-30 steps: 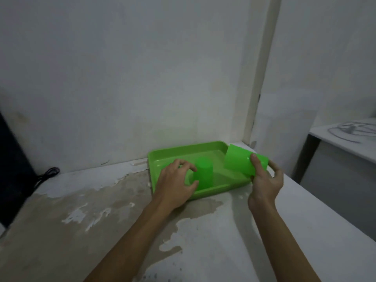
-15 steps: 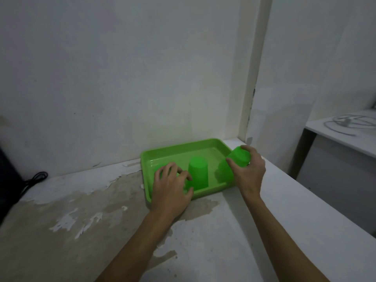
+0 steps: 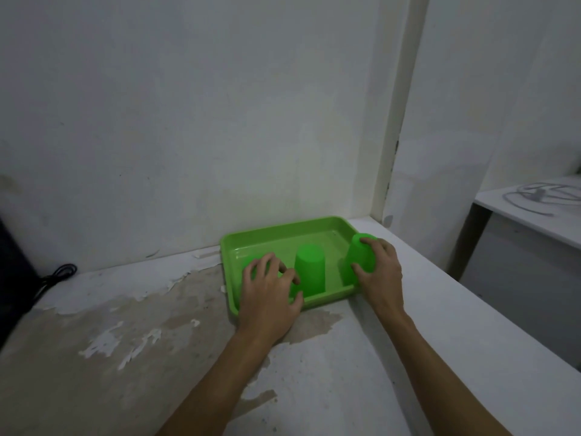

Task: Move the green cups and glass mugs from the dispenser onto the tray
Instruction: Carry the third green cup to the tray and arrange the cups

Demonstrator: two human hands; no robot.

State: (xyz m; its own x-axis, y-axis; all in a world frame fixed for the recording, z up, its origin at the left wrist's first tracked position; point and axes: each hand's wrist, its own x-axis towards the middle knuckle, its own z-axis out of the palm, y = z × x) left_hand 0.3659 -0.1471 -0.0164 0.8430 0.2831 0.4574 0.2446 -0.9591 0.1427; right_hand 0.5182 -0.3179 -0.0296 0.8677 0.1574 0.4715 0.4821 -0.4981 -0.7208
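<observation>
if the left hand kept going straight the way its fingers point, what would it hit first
Probably the green cup already under the left hand's fingers, mostly hidden. Beyond that, the tray's far rim, then the wall. Depth is unclear.

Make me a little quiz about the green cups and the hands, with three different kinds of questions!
1. True or false: the middle cup stands upside down in the green tray, with no hand touching it.
2. Which hand grips the right cup? A) left hand B) right hand C) neither
3. Fill in: the left hand covers a third cup at the tray's ____ end.

Key
1. True.
2. B, the right hand wraps around it.
3. Left.
</observation>
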